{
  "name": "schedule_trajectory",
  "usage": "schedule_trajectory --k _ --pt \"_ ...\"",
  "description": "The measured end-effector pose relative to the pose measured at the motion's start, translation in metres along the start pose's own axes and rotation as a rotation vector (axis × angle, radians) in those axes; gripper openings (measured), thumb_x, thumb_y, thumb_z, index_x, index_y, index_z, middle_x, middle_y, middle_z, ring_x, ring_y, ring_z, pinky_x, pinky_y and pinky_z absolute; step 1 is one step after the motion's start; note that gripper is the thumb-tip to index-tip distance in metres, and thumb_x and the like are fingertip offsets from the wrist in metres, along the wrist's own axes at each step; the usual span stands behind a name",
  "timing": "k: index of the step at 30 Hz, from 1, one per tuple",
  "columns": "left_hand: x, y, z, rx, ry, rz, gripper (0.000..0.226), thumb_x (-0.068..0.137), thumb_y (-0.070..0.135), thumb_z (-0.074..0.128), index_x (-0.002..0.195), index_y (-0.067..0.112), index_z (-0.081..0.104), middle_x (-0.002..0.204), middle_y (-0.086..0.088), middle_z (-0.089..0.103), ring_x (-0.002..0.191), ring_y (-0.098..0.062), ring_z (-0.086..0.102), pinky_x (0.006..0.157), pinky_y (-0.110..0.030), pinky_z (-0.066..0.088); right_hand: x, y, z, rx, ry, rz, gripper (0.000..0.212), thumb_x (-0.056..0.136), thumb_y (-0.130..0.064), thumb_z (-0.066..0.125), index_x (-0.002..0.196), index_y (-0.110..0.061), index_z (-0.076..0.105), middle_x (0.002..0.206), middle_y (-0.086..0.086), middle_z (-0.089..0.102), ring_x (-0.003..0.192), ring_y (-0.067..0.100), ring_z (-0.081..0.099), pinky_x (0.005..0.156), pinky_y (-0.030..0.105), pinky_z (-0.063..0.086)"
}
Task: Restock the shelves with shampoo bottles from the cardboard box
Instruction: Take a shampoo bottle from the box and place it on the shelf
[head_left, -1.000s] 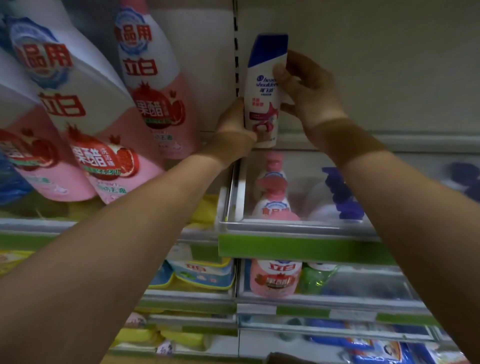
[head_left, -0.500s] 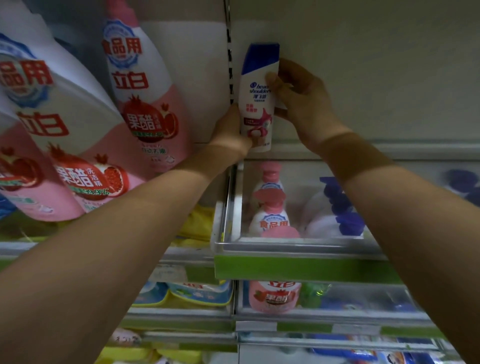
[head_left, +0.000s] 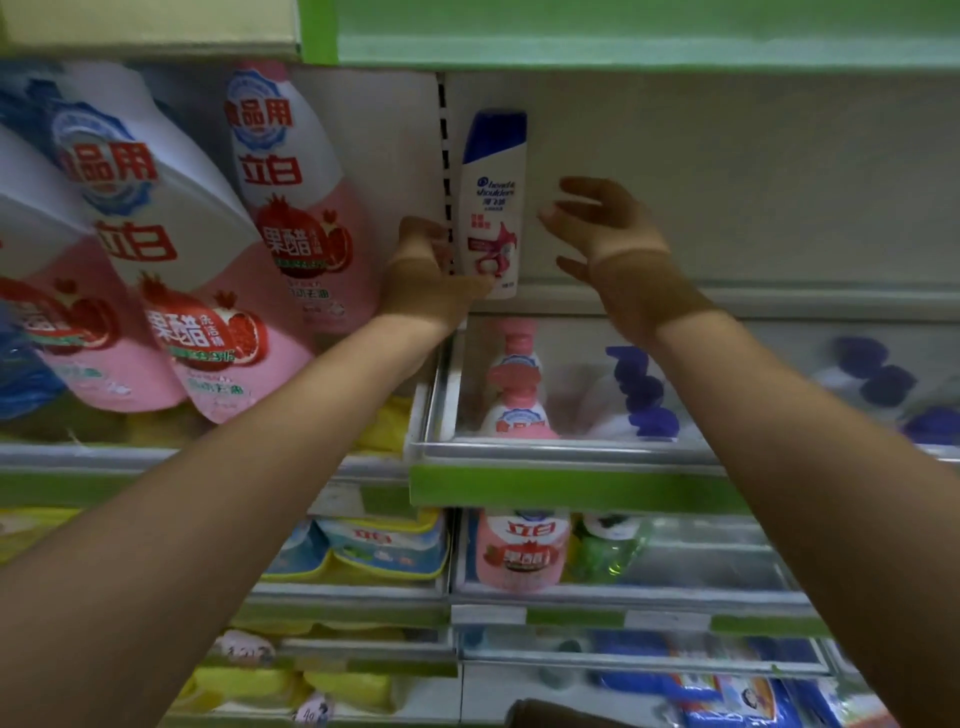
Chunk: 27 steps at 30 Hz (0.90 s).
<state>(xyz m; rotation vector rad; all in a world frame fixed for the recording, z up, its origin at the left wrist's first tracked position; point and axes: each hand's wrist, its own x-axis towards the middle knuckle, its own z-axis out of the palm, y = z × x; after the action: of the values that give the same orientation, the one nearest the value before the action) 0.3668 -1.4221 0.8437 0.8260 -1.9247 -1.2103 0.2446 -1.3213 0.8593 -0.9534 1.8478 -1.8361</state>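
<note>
head view showed both bare arms reaching up to a store shelf. a slim white plastic shampoo bottle with a dark blue cap and a pink flower on its label (head_left: 493, 208) stood upright on the top shelf ledge (head_left: 779, 301), right up against the pale back panel and just beside the slotted upright strip (head_left: 442, 156) at its 9 o'clock.

the left hand (head_left: 431, 280) sat at the bottle's 8 o'clock, its fingers curled round the lower left edge of the bottle and touching it near the base; how firmly they gripped i could not tell. the right hand (head_left: 608, 234) was at the bottle's 3 o'clock, fingers spread and loosely bent, holding nothing, with a clear gap between the fingertips (head_left: 550, 213) and the bottle's side.

at 9 o'clock from the shampoo hung big pink-and-white refill pouches with red lettering and pomegranate pictures (head_left: 291, 208), tilted and overlapping. below, at 6 o'clock, a clear-fronted shelf with a green edge strip (head_left: 571, 488) held a pink pump bottle (head_left: 514, 384) and white bottles with purple spray heads (head_left: 639, 389). lower still stood a pink bottle with red characters (head_left: 522, 551) beside a green bottle (head_left: 608, 545). the cardboard box was not something i could make out.
</note>
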Motion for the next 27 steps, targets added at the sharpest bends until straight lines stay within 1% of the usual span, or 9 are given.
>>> schedule_trajectory --k 2,4,7,10,13,16,19,23,27 --pt "-0.028 0.018 -0.001 -0.082 0.014 -0.007 0.048 0.072 0.004 0.076 0.107 0.012 0.044 0.092 0.005 0.056 0.084 -0.009 0.056 0.062 -0.007 0.047 -0.025 -0.007 -0.008 0.033 -0.005 0.017 0.037 0.089 -0.021 0.065 0.125 -0.02 0.054 0.116 -0.002 0.059 0.107 0.012 0.058 0.095 0.037 0.052" --pt "-0.06 0.032 -0.001 -0.129 0.01 -0.001 0.044 0.073 0.009 0.077 0.109 0.008 0.051 0.105 -0.003 0.062 0.093 -0.012 0.059 0.07 -0.009 0.049 -0.052 -0.014 -0.014 0.068 0.001 0.028 0.029 0.09 -0.017 0.064 0.117 -0.022 0.056 0.115 -0.003 0.06 0.106 0.013 0.06 0.093 0.036 0.053" --pt "-0.116 0.046 -0.001 -0.159 -0.043 0.065 0.036 0.076 0.017 0.076 0.106 0.013 0.056 0.107 -0.003 0.064 0.1 -0.016 0.063 0.087 -0.024 0.052 -0.103 -0.021 -0.027 0.174 0.02 0.032 0.024 0.09 -0.01 0.061 0.112 -0.019 0.059 0.112 0.002 0.064 0.103 0.015 0.062 0.086 0.032 0.054" --pt "-0.174 0.051 0.004 -0.273 -0.114 0.067 0.031 0.08 0.006 0.07 0.107 0.009 0.054 0.105 -0.006 0.063 0.096 -0.014 0.064 0.084 -0.018 0.051 -0.16 -0.023 -0.046 0.261 0.017 0.054 0.017 0.09 -0.013 0.064 0.105 -0.02 0.061 0.104 0.0 0.063 0.105 0.019 0.063 0.082 0.03 0.055" --pt "-0.231 0.035 0.018 -0.253 -0.174 0.017 0.025 0.083 0.003 0.066 0.104 0.009 0.054 0.1 -0.006 0.062 0.087 -0.008 0.062 0.079 -0.014 0.05 -0.22 -0.011 -0.068 0.285 0.027 0.124 0.014 0.091 -0.01 0.062 0.102 -0.018 0.061 0.098 -0.002 0.063 0.097 0.017 0.064 0.082 0.032 0.056" --pt "-0.29 -0.006 0.039 -0.194 -0.247 -0.125 0.022 0.083 0.0 0.064 0.099 0.012 0.055 0.092 0.001 0.062 0.082 -0.005 0.061 0.077 -0.016 0.051 -0.278 0.025 -0.088 0.243 0.043 0.26 0.013 0.091 -0.008 0.06 0.098 -0.019 0.061 0.095 -0.001 0.062 0.093 0.017 0.063 0.087 0.038 0.056" --pt "-0.345 -0.052 0.06 -0.145 -0.293 -0.266 0.024 0.082 -0.004 0.063 0.091 0.017 0.055 0.085 0.004 0.06 0.081 -0.006 0.059 0.076 -0.012 0.047 -0.33 0.072 -0.104 0.197 0.083 0.417 0.012 0.091 -0.008 0.06 0.095 -0.02 0.062 0.09 0.0 0.062 0.091 0.018 0.063 0.084 0.036 0.055" --pt "-0.404 -0.105 0.079 -0.079 -0.335 -0.428 0.021 0.083 -0.002 0.063 0.1 0.01 0.058 0.086 0.003 0.061 0.082 -0.007 0.059 0.074 -0.007 0.046 -0.384 0.139 -0.119 0.13 0.14 0.625 0.014 0.09 -0.008 0.062 0.094 -0.021 0.064 0.09 -0.001 0.064 0.093 0.021 0.064 0.086 0.038 0.055" --pt "-0.446 -0.145 0.096 -0.011 -0.371 -0.592 0.02 0.084 0.007 0.065 0.1 0.018 0.06 0.097 0.0 0.066 0.094 -0.011 0.062 0.085 -0.02 0.048 -0.432 0.198 -0.13 0.074 0.143 0.824 0.014 0.091 -0.009 0.06 0.103 -0.016 0.064 0.096 0.004 0.066 0.094 0.021 0.064 0.085 0.036 0.055"
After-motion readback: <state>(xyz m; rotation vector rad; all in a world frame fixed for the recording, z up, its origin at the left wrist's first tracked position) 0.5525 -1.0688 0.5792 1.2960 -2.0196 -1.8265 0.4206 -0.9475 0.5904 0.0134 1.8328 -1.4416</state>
